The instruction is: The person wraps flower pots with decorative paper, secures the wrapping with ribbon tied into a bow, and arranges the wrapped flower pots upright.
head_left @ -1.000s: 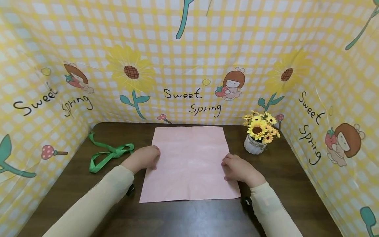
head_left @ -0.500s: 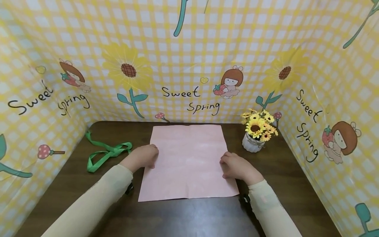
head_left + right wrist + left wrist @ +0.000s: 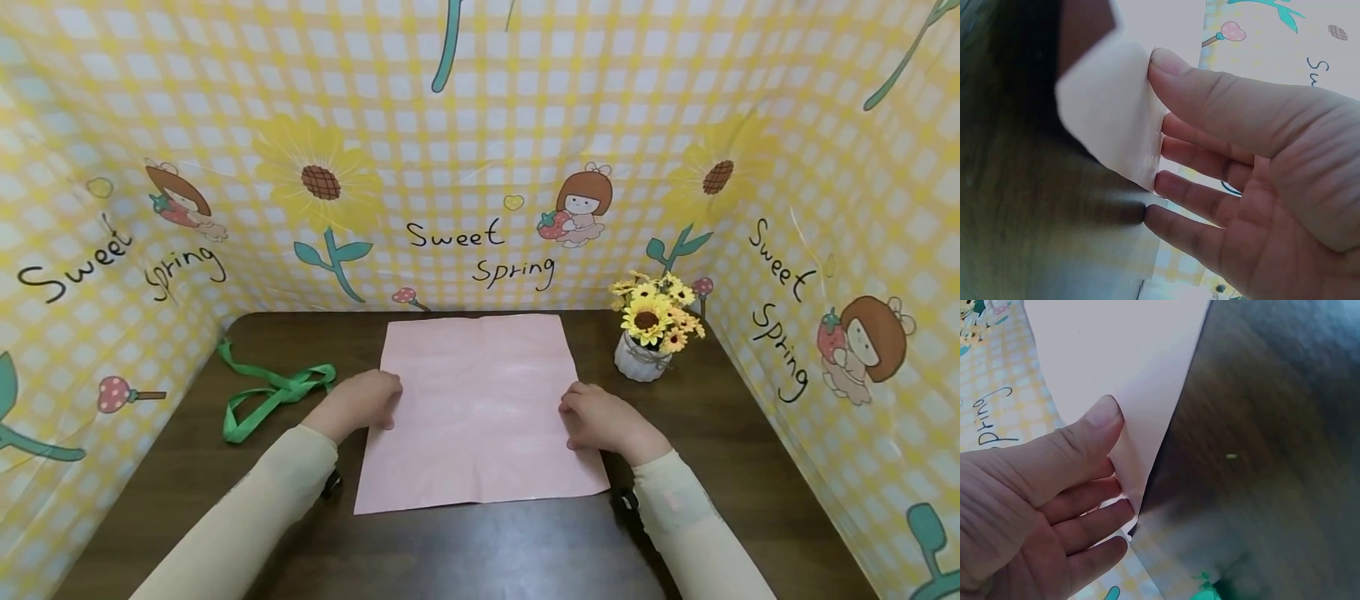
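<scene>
A creased sheet of pink paper [image 3: 480,417] lies spread on the dark wooden table, its lower edge towards me. My left hand [image 3: 365,402] holds its left edge. In the left wrist view that hand's thumb [image 3: 1105,414] lies over the paper, with the fingers along the edge. On the opposite side, my right hand [image 3: 606,421] holds the right edge between thumb and fingers. The right wrist view shows the paper's side [image 3: 1110,112] against the thumb and fingertips. Parts of the fingers are hidden behind the paper.
A tangled green ribbon [image 3: 279,397] lies left of my left hand. At the back right stands a white pot of yellow artificial flowers [image 3: 649,325]. Yellow checked cloth [image 3: 465,150] walls the dark table [image 3: 480,558] at the back and both sides.
The view shifts slightly as the head moves. Both hands keep their places at the paper's side edges, and the paper stays flat.
</scene>
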`<state>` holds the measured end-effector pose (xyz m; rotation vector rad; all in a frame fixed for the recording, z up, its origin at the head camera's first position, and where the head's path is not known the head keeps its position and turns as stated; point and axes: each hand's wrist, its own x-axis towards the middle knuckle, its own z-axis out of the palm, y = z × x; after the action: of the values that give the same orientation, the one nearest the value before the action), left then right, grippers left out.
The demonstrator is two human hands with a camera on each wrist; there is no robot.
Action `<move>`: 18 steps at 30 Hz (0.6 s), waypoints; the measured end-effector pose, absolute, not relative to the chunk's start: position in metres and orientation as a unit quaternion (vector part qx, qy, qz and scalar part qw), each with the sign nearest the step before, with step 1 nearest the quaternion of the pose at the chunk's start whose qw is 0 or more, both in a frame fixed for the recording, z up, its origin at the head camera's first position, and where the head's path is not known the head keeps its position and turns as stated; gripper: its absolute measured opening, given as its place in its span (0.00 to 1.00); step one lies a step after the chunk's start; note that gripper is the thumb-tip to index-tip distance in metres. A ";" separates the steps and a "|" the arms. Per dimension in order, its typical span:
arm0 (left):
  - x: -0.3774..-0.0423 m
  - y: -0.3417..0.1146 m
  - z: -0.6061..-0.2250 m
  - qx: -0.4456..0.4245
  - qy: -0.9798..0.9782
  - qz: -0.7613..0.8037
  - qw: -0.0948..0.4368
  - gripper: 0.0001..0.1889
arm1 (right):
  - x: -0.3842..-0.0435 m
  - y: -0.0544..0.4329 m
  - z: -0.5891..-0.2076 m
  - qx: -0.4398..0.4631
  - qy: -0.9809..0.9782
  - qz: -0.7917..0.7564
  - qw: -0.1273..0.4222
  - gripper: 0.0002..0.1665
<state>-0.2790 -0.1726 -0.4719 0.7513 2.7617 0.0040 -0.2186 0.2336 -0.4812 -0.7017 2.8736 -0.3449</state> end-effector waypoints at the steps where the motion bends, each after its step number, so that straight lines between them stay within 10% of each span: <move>1: -0.278 -0.172 -0.471 0.258 0.956 0.002 0.141 0.16 | -0.219 0.234 -0.480 -0.235 0.962 -0.114 0.082 0.27; 12: -0.273 -0.188 -0.478 0.240 0.944 0.076 0.212 0.34 | -0.222 0.234 -0.483 -0.223 0.963 -0.121 0.092 0.28; 18: -0.263 -0.199 -0.487 0.238 0.951 0.113 0.160 0.31 | -0.219 0.232 -0.486 -0.219 0.963 -0.130 0.093 0.28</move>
<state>-0.2635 -0.1988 -0.4868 0.6811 2.7181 0.3219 -0.2193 0.2320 -0.4857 -0.6497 2.8579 -0.3867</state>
